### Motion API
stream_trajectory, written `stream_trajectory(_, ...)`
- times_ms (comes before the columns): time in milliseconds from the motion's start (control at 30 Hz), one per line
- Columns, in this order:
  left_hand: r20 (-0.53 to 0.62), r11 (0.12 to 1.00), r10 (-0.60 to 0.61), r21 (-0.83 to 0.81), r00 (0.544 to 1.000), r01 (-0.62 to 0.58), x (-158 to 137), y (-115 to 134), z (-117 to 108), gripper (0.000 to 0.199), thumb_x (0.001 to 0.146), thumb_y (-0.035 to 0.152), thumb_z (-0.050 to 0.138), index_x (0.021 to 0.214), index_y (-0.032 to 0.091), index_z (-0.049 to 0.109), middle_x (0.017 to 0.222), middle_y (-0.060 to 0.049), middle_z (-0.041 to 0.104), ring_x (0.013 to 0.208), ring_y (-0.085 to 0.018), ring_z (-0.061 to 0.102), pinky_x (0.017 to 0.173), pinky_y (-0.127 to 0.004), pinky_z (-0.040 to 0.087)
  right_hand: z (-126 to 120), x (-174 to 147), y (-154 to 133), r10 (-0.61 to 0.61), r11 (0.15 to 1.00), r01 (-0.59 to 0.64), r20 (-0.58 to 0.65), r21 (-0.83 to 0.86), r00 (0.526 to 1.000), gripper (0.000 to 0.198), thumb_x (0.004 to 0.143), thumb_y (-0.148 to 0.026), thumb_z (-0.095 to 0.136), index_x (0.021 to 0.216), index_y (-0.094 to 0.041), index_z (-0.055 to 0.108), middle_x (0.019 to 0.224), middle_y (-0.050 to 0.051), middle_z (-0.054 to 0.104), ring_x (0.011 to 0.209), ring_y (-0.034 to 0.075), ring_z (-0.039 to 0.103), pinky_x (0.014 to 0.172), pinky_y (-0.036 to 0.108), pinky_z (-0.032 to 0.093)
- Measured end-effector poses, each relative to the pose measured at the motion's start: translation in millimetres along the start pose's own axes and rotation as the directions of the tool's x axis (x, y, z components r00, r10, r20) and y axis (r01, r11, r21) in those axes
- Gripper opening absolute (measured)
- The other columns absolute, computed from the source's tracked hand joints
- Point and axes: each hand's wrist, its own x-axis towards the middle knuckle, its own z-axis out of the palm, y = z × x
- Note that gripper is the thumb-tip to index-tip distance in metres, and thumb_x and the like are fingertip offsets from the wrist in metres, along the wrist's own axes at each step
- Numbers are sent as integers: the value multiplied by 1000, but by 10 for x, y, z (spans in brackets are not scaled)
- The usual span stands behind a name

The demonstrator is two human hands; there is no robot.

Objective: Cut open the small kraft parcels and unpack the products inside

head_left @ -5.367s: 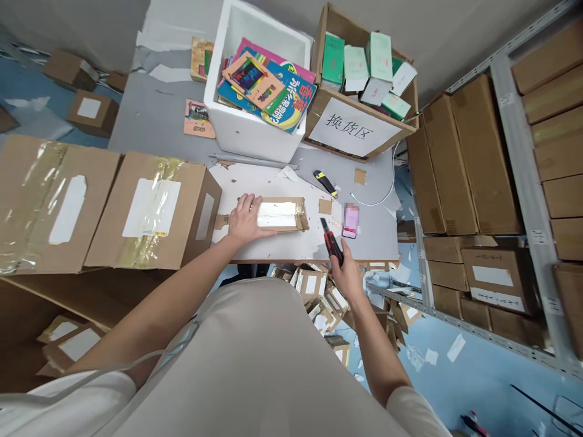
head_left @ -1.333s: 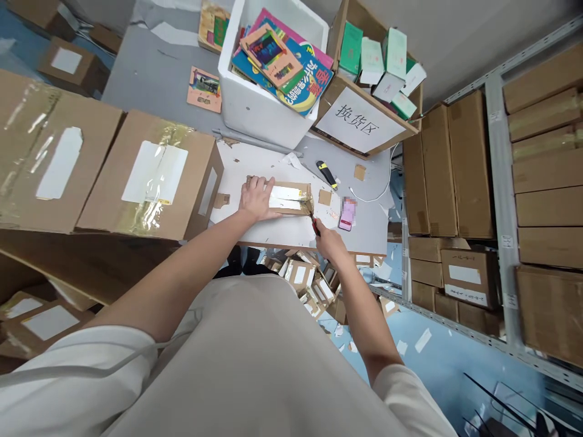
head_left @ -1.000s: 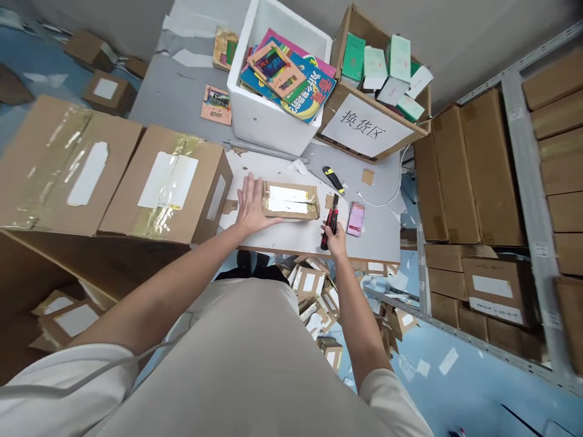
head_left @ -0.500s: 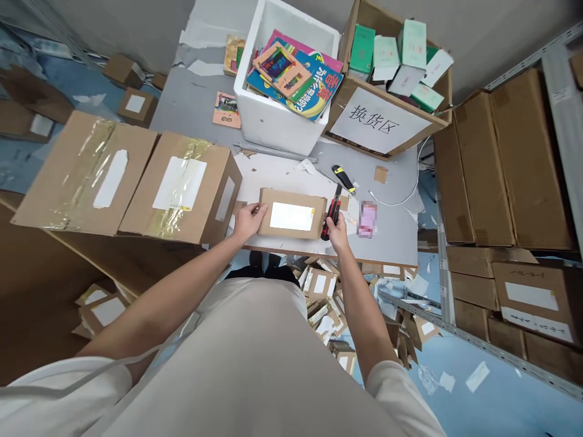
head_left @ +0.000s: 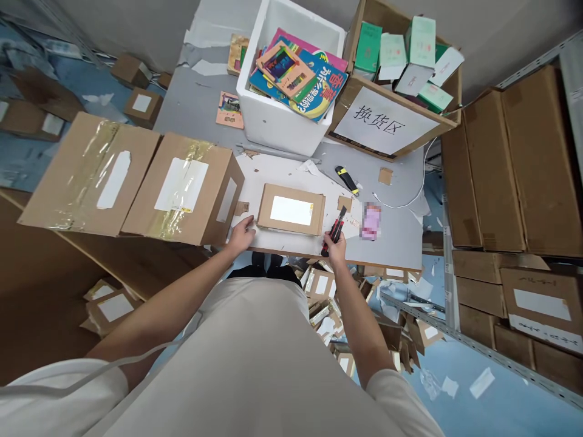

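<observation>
A small cardboard box with a white label on top lies on the table in front of me. Just off its lower left corner is my left hand, fingers apart and holding nothing. My right hand, to the right of the box, grips a red and black box cutter that points up and away from me. Farther back on the table rests a second cutter, a yellow and black utility knife.
Two large taped boxes stand on the left. Behind are a white foam bin of books and an open carton of green boxes. A white cable and a pixelated pink item lie right. Shelved cartons stand at far right.
My left hand has let go of the small box and drawn back toward me. My right hand has shifted slightly nearer with the box cutter, away from the box's side.
</observation>
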Motion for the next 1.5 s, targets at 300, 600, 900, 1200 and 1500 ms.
stream_trajectory(300,-59,996,27,-84,998,-32,-35,237,67,50,75,39,61,117,13,63,108,-11,68,97,-21,64,89,-36,53,311,-103,-119,-15,999,15,11,-34,1000,36,65,-43,65,88,-22,47,63,-7,52,52,10,48,52,25,45)
stream_trajectory(600,-103,968,204,171,973,-185,26,776,-59,58,68,52,70,113,16,66,92,-6,55,83,-19,59,77,-33,53,252,217,-616,-196,888,154,-54,-433,979,38,74,-52,58,91,-19,58,77,1,63,71,18,57,69,30,48)
stream_trajectory(900,296,552,679,397,672,-733,33,823,25,37,92,31,47,126,21,58,133,-13,57,131,-28,45,111,-50,33,248,172,-976,-306,677,326,151,-660,940,39,88,-41,44,114,-14,56,101,11,67,93,24,60,84,35,47)
stream_trajectory(1200,369,396,733,452,572,-799,109,814,2,35,93,16,40,121,21,61,122,-12,64,119,-25,56,98,-43,43,639,62,-1675,-40,158,736,741,-658,671,50,95,-21,38,145,-27,36,130,8,57,116,22,54,89,31,45)
stream_trajectory(1500,398,276,784,465,477,-841,232,908,-24,28,93,12,41,107,18,64,102,-10,67,98,-21,59,88,-37,43,927,141,-1818,152,-36,761,749,-647,645,51,99,-25,38,148,-33,30,120,8,61,110,22,59,83,29,46)
